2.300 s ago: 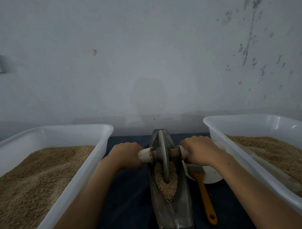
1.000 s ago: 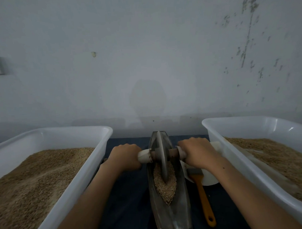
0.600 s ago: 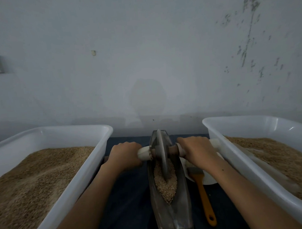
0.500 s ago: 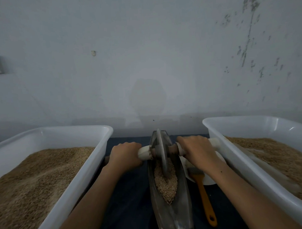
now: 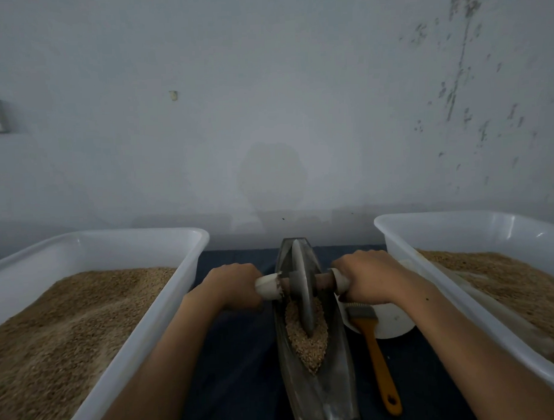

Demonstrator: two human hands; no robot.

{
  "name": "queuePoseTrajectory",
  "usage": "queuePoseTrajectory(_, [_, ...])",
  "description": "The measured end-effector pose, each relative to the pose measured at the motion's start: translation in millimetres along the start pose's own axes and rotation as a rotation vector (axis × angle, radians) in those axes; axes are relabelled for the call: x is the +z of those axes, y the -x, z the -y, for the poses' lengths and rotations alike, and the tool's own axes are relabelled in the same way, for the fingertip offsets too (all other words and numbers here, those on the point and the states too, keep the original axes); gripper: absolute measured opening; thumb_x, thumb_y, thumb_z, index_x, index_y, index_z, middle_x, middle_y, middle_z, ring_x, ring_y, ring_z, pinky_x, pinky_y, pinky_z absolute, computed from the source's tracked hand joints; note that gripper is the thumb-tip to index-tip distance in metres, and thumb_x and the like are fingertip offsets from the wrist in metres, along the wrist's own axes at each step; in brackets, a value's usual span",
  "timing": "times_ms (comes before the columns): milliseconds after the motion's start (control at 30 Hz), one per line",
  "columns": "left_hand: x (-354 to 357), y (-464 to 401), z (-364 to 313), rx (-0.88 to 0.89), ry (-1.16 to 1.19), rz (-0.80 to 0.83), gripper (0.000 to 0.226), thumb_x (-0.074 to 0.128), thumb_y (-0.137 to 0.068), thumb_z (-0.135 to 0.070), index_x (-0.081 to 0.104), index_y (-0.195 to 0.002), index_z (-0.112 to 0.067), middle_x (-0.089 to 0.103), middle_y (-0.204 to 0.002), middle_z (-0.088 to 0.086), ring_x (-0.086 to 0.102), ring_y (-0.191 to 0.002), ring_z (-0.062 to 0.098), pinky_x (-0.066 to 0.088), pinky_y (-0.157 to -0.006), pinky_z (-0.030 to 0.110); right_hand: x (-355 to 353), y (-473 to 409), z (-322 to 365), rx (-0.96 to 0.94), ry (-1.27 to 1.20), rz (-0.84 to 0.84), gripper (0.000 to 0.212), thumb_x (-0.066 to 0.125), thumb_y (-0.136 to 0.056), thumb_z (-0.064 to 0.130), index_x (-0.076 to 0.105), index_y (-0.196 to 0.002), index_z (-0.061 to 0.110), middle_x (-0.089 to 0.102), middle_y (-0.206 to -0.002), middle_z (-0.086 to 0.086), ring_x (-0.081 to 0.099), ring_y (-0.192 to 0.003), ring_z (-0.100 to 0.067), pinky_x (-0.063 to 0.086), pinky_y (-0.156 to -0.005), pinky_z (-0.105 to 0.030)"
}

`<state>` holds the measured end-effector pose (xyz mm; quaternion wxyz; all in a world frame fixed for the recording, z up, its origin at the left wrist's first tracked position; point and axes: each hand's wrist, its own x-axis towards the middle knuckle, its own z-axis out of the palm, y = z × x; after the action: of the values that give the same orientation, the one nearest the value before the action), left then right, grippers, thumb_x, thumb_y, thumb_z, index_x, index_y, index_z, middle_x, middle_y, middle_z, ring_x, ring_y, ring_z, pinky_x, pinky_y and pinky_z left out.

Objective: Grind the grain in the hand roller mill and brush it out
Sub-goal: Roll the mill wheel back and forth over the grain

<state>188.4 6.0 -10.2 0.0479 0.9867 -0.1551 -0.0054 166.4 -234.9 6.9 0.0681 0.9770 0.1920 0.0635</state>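
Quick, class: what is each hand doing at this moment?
Left hand: closed round the left handle of the roller.
Right hand: closed round the right handle of the roller.

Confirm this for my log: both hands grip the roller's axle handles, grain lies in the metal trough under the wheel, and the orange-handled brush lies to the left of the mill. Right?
Not quite. The brush lies to the right of the mill, beside the white dish, as the head view shows. The rest holds: left hand and right hand grip the handles, and grain lies in the trough under the wheel.
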Motion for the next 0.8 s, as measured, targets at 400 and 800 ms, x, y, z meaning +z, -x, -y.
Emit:
queuePoseTrajectory(400, [9,2,-5,0.008,-0.098,-0.286,0.025,0.063,-0.082,-0.038,0.060,-0.104,-0.028,0.065,-0.100,-0.004,0.061,-0.091,0.017,0.041,-0.072,0.030,24,-6,9,0.090,0.006,-0.325,0.017,0.059,-0.089,0.031,0.047,-0.099,0.025,0.063,-0.099,0.003,0.060,-0.090,-0.020,0.036,-0.070,-0.030])
queuePoseTrajectory(800, [-1,2,-5,0.062,-0.108,-0.052,0.035,0.068,-0.076,-0.036,0.061,-0.110,-0.030,0.066,-0.102,-0.004,0.048,-0.080,0.010,0.036,-0.071,0.029,3,1,7,0.002,-0.032,-0.010,0.021,0.064,-0.086,0.035,0.057,-0.104,0.027,0.065,-0.103,0.000,0.061,-0.094,-0.019,0.036,-0.069,-0.028])
